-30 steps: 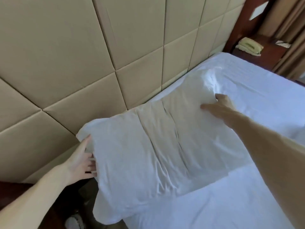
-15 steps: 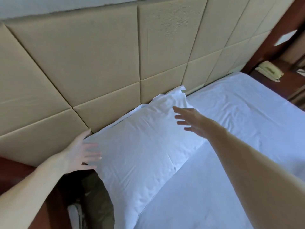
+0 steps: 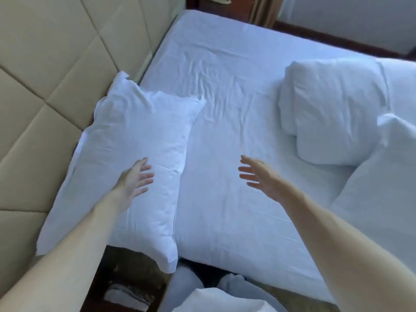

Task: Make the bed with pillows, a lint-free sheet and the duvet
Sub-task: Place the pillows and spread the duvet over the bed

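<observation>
A bedroom — white-sheeted bed (image 3: 236, 199) against a padded headboard (image 3: 56, 64).

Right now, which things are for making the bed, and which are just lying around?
For the job: pillow, white sheet, folded white bedding.
Just there: padded headboard, dark nightstand, curtain.

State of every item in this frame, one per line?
pillow: lies flat along the headboard.
white bundle: folded over, loose on the sheet.
sheet: spread, creased mid-bed.
left hand: open, over the pillow.
right hand: open, holding nothing.
</observation>
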Tool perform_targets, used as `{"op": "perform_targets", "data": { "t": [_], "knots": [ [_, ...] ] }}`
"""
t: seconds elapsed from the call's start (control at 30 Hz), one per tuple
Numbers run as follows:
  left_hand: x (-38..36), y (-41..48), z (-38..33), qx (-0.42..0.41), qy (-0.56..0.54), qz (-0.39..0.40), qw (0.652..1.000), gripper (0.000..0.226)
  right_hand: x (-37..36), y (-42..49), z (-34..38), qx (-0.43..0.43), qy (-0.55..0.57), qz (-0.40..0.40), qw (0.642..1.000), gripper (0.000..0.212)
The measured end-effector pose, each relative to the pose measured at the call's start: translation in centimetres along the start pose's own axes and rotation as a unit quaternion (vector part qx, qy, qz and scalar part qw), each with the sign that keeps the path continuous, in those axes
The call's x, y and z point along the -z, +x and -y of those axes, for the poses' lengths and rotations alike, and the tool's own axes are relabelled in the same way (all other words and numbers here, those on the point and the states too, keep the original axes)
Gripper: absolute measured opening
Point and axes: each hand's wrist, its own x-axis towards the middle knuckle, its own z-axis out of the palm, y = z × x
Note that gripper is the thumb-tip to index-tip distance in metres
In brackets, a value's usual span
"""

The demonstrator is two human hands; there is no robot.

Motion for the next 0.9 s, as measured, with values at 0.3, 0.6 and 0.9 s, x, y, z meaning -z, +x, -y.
{"op": "perform_targets", "data": {
  "t": [0.3, 0.6, 0.9],
  "knots": [
    [-17.7, -0.4, -1.9, -0.038, 0.199, 0.143, 0.969, 0.041, 15.9, -12.0, -17.3, -0.103, 0.197, -0.243, 0.944, 0.039],
    [-31.0, -8.1, 0.7, -0.052, 0.27, 0.215, 0.937, 0.049, 23.7, -17.4, -25.6, -0.094, 0.287, -0.252, 0.919, 0.045],
    [-43.3, -15.6, 5.8, -0.091, 0.268, 0.191, 0.94, 0.048, 36.6, -19.9, -30.6, -0.026, 0.255, -0.21, 0.943, 0.043]
  ]
}}
